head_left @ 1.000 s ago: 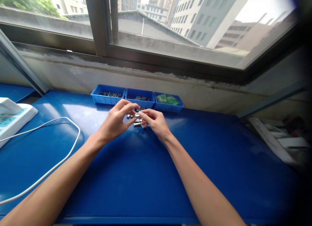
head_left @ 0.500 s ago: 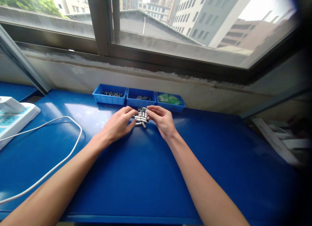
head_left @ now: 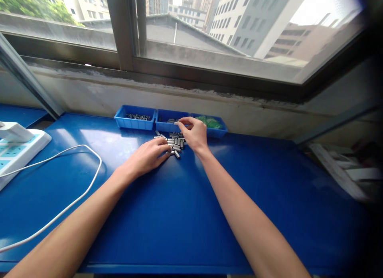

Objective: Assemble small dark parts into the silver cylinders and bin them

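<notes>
A small heap of short silver metal cylinders (head_left: pixel 176 141) lies on the blue table (head_left: pixel 185 214), just in front of three blue bins. My left hand (head_left: pixel 151 155) rests low on the table with its fingertips curled against the heap's left edge. My right hand (head_left: pixel 194 133) is raised over the front rim of the middle bin (head_left: pixel 169 126); its thumb and forefinger are pinched together, and what they hold is too small to make out. Loose metal pieces lie inside the middle bin.
The left bin (head_left: pixel 135 118) holds dark small parts and the right bin (head_left: pixel 216 125) holds green bags. A white device (head_left: pixel 16 147) sits at the far left, its white cable (head_left: pixel 74 186) looping across the table. A window sill wall stands right behind the bins.
My hands parted from a shared pinch above the heap. The left hand sank to the table beside the heap; the right hand moved forward and up to the middle bin's rim.
</notes>
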Tool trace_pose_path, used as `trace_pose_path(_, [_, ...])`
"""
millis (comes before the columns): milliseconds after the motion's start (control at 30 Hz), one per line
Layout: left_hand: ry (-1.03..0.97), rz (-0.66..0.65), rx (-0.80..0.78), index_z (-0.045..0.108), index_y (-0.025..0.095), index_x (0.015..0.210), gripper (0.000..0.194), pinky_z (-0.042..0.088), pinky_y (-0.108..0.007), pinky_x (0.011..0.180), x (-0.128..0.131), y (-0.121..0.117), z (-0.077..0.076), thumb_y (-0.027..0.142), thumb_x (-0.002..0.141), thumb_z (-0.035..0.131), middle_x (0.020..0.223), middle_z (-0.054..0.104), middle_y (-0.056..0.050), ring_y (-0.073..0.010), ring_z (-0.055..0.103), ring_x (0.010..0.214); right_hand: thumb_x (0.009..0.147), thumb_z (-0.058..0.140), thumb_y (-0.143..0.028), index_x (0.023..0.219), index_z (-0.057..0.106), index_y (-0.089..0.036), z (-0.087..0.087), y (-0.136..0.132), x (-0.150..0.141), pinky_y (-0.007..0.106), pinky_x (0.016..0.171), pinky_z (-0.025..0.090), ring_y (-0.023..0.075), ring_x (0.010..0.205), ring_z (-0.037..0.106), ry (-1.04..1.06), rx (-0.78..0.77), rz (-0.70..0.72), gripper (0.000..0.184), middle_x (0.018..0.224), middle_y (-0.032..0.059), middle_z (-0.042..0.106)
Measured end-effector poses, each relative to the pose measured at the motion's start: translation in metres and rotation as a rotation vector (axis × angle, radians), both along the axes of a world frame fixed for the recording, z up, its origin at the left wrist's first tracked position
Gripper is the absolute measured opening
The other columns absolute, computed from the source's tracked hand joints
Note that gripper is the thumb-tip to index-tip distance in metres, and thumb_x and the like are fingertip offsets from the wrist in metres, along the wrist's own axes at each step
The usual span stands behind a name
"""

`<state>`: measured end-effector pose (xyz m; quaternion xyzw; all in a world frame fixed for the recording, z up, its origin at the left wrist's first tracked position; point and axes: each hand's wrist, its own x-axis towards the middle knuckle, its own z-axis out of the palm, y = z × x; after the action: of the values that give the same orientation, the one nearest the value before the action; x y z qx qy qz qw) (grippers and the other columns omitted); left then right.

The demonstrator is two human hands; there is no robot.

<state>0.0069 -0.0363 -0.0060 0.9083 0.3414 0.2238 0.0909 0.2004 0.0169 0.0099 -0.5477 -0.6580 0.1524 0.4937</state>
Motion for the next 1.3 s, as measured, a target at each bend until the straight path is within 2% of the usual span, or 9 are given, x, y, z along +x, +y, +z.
trace_pose_path(167, [0.008,0.035,-0.008,0.064,0.021,0.102,0.016,0.051,-0.032,0.084,0.001,-0.001,0.002,0.027,0.097,0.051,0.103,0.059,-0.006,-0.0196,0.061,0.094,0.084,0.062,-0.038,0.081,0.074,-0.02,0.001,0.017,-0.004,0.03,0.07,0.049,0.0198,0.07,0.069,-0.119,0.041,-0.114,0.022,0.075,0.005,0.075])
trace_pose_path(300, [0.028,0.042,-0.018,0.062,0.02,0.101,0.015,0.051,-0.032,0.085,0.002,-0.002,0.003,0.028,0.098,0.05,0.105,0.058,-0.006,-0.0203,0.06,0.097,0.083,0.064,-0.041,0.086,0.074,-0.02,0.005,0.019,-0.006,0.03,0.069,0.048,0.0188,0.067,0.067,-0.145,0.053,-0.104,0.023,0.072,0.0036,0.074])
trace_pose_path(500, [0.046,0.057,-0.033,0.062,0.019,0.1,0.015,0.051,-0.032,0.083,0.002,-0.003,0.008,0.026,0.098,0.049,0.103,0.059,-0.006,-0.0196,0.06,0.093,0.086,0.06,-0.039,0.086,0.073,-0.02,0.008,-0.005,-0.004,0.029,0.067,0.051,0.0168,0.064,0.066,-0.062,0.035,0.03,0.023,0.079,0.0036,0.074])
trace_pose_path(633, [0.076,0.08,0.017,0.063,0.018,0.098,0.013,0.051,-0.032,0.082,0.002,-0.003,0.007,0.029,0.096,0.056,0.106,0.059,-0.007,-0.0195,0.06,0.093,0.088,0.058,-0.043,0.093,0.073,-0.02,-0.004,-0.029,0.001,0.029,0.063,0.052,0.0179,0.064,0.066,0.052,-0.057,0.106,0.028,0.082,0.005,0.074])
trace_pose_path(767, [0.084,0.091,0.058,0.063,0.018,0.099,0.015,0.051,-0.035,0.085,0.003,-0.001,0.002,0.029,0.097,0.053,0.108,0.059,-0.008,-0.0212,0.059,0.096,0.087,0.059,-0.047,0.093,0.072,-0.02,-0.015,-0.047,0.005,0.029,0.059,0.053,0.0184,0.063,0.065,0.155,-0.123,0.152,0.031,0.082,0.006,0.073])
trace_pose_path(867, [0.019,0.096,0.047,0.062,0.017,0.103,0.016,0.051,-0.037,0.089,0.004,0.0,0.001,0.028,0.097,0.052,0.112,0.057,-0.01,-0.0226,0.058,0.103,0.087,0.061,-0.046,0.092,0.072,-0.02,-0.014,-0.054,0.008,0.029,0.06,0.053,0.0183,0.065,0.065,0.144,-0.134,0.163,0.029,0.083,0.0058,0.073])
trace_pose_path(1000, [-0.17,0.094,-0.004,0.061,0.018,0.103,0.015,0.051,-0.035,0.089,0.005,-0.001,0.008,0.03,0.097,0.053,0.109,0.06,-0.009,-0.0204,0.059,0.099,0.087,0.062,-0.048,0.095,0.073,-0.021,-0.008,-0.058,0.008,0.028,0.061,0.052,0.017,0.068,0.065,0.146,-0.178,0.225,0.03,0.082,0.0041,0.072])
trace_pose_path(1167, [-0.268,0.107,-0.006,0.061,0.019,0.098,0.01,0.05,-0.032,0.081,0.006,-0.004,0.014,0.027,0.095,0.057,0.096,0.067,-0.005,-0.0186,0.062,0.091,0.082,0.068,-0.052,0.092,0.071,-0.019,-0.007,-0.06,0.004,0.026,0.053,0.048,0.0138,0.057,0.061,0.342,-0.323,0.419,0.035,0.073,0.0029,0.071])
trace_pose_path(1300, [-0.287,0.111,0.011,0.063,0.019,0.097,0.009,0.05,-0.031,0.081,0.006,-0.005,0.014,0.027,0.094,0.059,0.096,0.069,-0.004,-0.018,0.064,0.089,0.074,0.077,-0.048,0.089,0.071,-0.018,-0.01,-0.059,0.002,0.025,0.052,0.047,0.0129,0.056,0.06,0.447,-0.381,0.453,0.033,0.071,0.0019,0.071])
